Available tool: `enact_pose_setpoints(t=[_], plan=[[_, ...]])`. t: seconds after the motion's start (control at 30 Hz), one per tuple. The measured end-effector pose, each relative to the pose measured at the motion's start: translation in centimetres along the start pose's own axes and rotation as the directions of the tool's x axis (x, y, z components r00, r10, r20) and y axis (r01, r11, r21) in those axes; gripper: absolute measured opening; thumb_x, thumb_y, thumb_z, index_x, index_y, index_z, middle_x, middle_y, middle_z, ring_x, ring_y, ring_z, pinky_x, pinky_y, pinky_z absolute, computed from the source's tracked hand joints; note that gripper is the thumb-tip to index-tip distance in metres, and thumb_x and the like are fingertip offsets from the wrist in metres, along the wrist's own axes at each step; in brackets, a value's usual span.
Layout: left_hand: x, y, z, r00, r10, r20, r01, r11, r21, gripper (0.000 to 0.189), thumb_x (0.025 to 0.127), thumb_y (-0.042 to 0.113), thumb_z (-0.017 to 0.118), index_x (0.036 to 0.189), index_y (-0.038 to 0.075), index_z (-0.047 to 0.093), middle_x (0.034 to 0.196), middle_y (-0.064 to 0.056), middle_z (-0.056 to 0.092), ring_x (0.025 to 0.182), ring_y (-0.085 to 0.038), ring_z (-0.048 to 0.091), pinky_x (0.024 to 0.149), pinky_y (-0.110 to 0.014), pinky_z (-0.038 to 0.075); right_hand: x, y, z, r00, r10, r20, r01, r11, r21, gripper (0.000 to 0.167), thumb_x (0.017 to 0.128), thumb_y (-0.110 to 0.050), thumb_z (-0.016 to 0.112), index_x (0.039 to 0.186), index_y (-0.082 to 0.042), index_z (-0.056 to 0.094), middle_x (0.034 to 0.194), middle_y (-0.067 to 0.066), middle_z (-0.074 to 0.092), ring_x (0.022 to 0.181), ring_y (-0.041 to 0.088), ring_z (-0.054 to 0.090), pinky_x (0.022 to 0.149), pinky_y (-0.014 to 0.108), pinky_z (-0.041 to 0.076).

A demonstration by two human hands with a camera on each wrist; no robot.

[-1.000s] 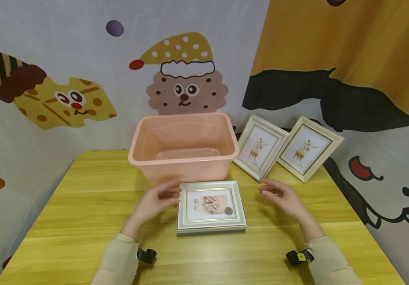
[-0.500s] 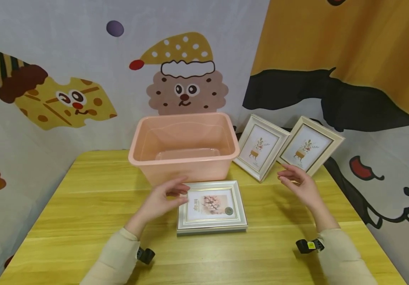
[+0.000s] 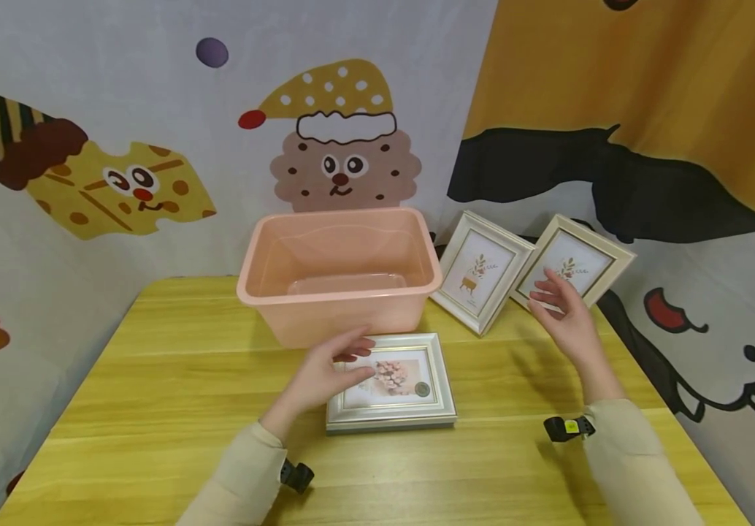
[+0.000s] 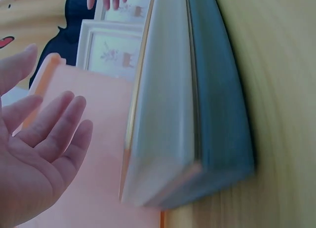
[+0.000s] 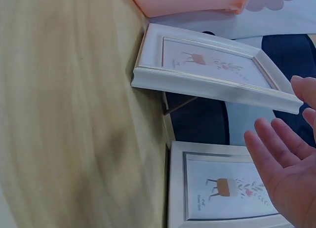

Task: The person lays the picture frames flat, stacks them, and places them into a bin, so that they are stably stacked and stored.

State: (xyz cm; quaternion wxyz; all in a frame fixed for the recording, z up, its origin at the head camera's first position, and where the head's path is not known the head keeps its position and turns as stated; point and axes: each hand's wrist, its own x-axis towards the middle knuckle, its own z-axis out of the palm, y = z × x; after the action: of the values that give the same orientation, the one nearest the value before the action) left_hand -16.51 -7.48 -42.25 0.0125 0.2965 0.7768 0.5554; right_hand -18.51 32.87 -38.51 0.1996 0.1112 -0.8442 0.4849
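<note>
My left hand (image 3: 325,372) hovers over the left part of a white photo frame (image 3: 410,402) with a flower picture, its fingers loosely bent and holding nothing. The left wrist view shows this white frame lying flat on a blue-grey frame (image 4: 217,104). My right hand (image 3: 571,325) is raised in front of a cream photo frame (image 3: 604,256) standing tilted at the right, covering part of its picture. Its fingers are relaxed and grip nothing; contact is not plain. Beside it another white frame (image 3: 483,277) stands tilted, with a support leg (image 5: 180,104) visible behind it.
A pink plastic bin (image 3: 345,314) with nothing visible inside stands behind the stacked frames. The wooden table (image 3: 154,409) meets a cartoon-printed cloth (image 3: 154,73) at its back and sides.
My right hand has moved right and away from me, now in front of the cream frame. The left hand has shifted right over the stacked frames. The frames and bin have not moved.
</note>
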Motion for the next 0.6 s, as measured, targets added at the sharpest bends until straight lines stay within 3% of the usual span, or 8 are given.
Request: enact_pose_setpoints(t=[0.1, 0.17, 0.3, 0.4, 0.47, 0.6], plan=[[0.3, 0.2, 0.9, 1.0, 0.004, 0.004, -0.004, 1.0, -0.009, 0.063, 0.087, 0.007, 0.076, 0.143, -0.004, 0.048, 0.123, -0.021, 0.065, 0.109, -0.031, 0.064, 0.094, -0.047, 0.052, 0.7, 0.5, 0.1, 1.0, 0.024, -0.002, -0.024, 0.999, -0.035, 0.065, 0.096, 0.0, 0.062, 0.153, 0.0, 0.032, 0.133, 0.032, 0.05, 0.111, 0.018, 0.059, 0.086, 0.009, 0.043], [0.5, 0.3, 1.4, 1.0, 0.016, 0.006, -0.016, 1.0, -0.019, 0.062, 0.087, 0.007, 0.076, 0.142, -0.003, 0.049, 0.122, -0.021, 0.065, 0.109, -0.034, 0.064, 0.094, -0.048, 0.052, 1.3, 1.2, 0.2, 0.999, 0.045, -0.01, -0.046, 0.997, -0.064, 0.067, 0.096, -0.002, 0.063, 0.154, -0.003, 0.029, 0.136, 0.031, 0.049, 0.116, 0.028, 0.057, 0.088, 0.012, 0.044], [0.8, 0.4, 2.5, 1.0, 0.018, 0.007, -0.017, 0.998, -0.063, 0.062, 0.086, 0.007, 0.077, 0.141, -0.005, 0.049, 0.12, -0.022, 0.065, 0.108, -0.039, 0.063, 0.092, -0.053, 0.052, 2.5, 2.8, 0.3, 0.998, 0.063, -0.02, -0.064, 0.995, -0.072, 0.072, 0.097, -0.007, 0.064, 0.158, -0.013, 0.026, 0.14, 0.027, 0.047, 0.123, 0.04, 0.052, 0.098, 0.034, 0.048], [1.1, 0.4, 3.3, 1.0, 0.007, 0.011, -0.006, 0.995, -0.103, 0.063, 0.086, 0.006, 0.077, 0.141, -0.006, 0.049, 0.12, -0.024, 0.065, 0.107, -0.042, 0.062, 0.09, -0.055, 0.052, 3.3, 3.0, 0.4, 0.997, 0.074, -0.025, -0.075, 0.994, -0.082, 0.075, 0.097, -0.013, 0.065, 0.159, -0.018, 0.024, 0.143, 0.024, 0.045, 0.125, 0.042, 0.05, 0.101, 0.054, 0.045], [1.3, 0.4, 3.8, 1.0, -0.002, 0.012, 0.004, 0.991, -0.131, 0.063, 0.086, 0.006, 0.077, 0.141, -0.004, 0.05, 0.12, -0.024, 0.065, 0.107, -0.044, 0.061, 0.09, -0.056, 0.052, 3.7, 2.9, 0.5, 0.997, 0.078, -0.028, -0.08, 0.994, -0.073, 0.077, 0.096, -0.015, 0.067, 0.159, -0.019, 0.023, 0.144, 0.023, 0.045, 0.126, 0.043, 0.05, 0.1, 0.061, 0.042], [1.6, 0.5, 4.8, 1.0, -0.005, 0.009, 0.007, 0.988, -0.152, 0.063, 0.086, 0.007, 0.078, 0.143, 0.001, 0.051, 0.121, -0.022, 0.065, 0.108, -0.044, 0.061, 0.089, -0.055, 0.053, 4.3, 2.4, 0.7, 0.994, 0.105, -0.028, -0.106, 0.993, -0.051, 0.078, 0.096, -0.015, 0.068, 0.159, -0.02, 0.022, 0.145, 0.024, 0.044, 0.127, 0.043, 0.048, 0.102, 0.061, 0.041]])
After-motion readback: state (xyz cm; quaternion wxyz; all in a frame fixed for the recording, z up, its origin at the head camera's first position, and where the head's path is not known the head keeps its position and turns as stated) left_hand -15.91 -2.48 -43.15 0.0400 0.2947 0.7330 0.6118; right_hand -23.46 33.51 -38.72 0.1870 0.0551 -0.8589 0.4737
